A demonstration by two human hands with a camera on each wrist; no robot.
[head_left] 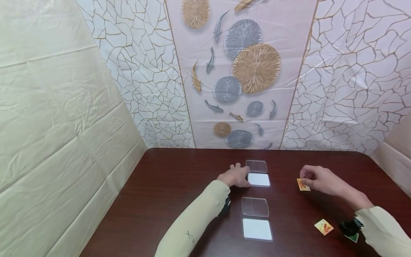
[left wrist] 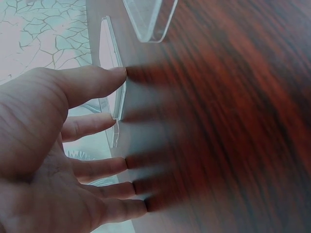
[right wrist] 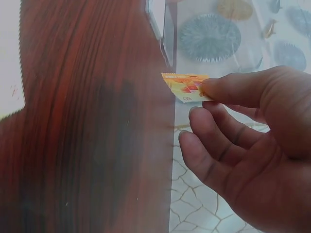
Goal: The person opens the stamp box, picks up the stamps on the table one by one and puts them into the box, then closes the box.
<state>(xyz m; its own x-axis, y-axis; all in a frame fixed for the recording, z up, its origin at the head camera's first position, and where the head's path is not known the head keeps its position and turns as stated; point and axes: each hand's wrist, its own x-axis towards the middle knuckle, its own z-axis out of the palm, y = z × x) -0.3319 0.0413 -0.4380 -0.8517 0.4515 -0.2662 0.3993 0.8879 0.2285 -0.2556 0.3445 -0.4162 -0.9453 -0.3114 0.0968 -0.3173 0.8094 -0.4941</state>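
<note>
Two hands [head_left: 236, 175], three stamps [head_left: 324, 227]

1. i count two hands, my left hand [head_left: 236, 175] and my right hand [head_left: 325, 180].
2. i count two orange stamps [head_left: 324, 227], one of them in my pinch, plus one green piece [head_left: 354, 238], partly hidden.
3. i have two clear plastic lids [head_left: 255, 207] in view.
4. i have two white-lined cases [head_left: 257, 228] in view.
5. i wear two black devices [head_left: 351, 226], one per wrist.
6. i see one dark red-brown table [head_left: 179, 171].
7. i see three gold discs [head_left: 256, 68] and four grey discs [head_left: 243, 35] printed on the backdrop [head_left: 151, 82].
</note>
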